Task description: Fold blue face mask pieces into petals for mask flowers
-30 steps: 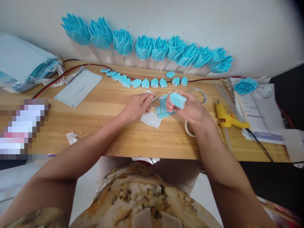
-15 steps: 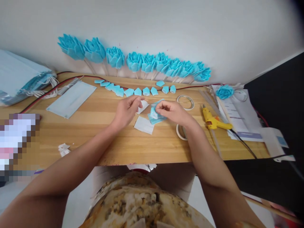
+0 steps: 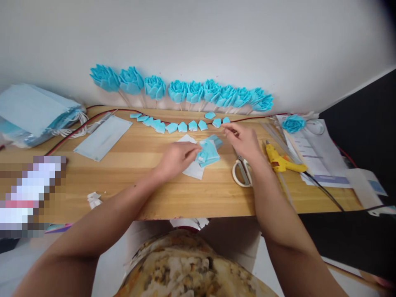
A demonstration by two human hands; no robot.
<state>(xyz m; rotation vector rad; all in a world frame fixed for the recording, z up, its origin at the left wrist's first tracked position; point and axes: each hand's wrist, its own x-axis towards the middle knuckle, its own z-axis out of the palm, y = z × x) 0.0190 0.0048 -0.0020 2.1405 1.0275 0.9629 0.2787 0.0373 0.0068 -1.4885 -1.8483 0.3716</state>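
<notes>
My left hand point(image 3: 177, 160) is closed, with thumb and fingertips pinched at the edge of a small light-blue fabric piece point(image 3: 202, 156). Beneath it lie blue fabric squares point(image 3: 213, 153) and a white square point(image 3: 194, 170). My right hand point(image 3: 243, 140) hovers to the right with curled fingers and thumb close together, near the end of a row of folded blue petals point(image 3: 192, 125). Anything in its fingertips is too small to make out. Scissors point(image 3: 243, 173) with white handles lie just below that hand, their blades partly covered.
Blue fabric flowers point(image 3: 194, 91) on sticks lean along the wall. A yellow glue gun point(image 3: 281, 160) and a single blue flower point(image 3: 293, 123) on papers are at the right. A flat face mask point(image 3: 103, 136), a bag of masks point(image 3: 37, 115) and a phone point(image 3: 34, 194) are at the left.
My right hand has moved away from the blue squares, up and right, now hiding the tape roll. My left hand has moved right to the blue pieces. The view has shifted slightly.
</notes>
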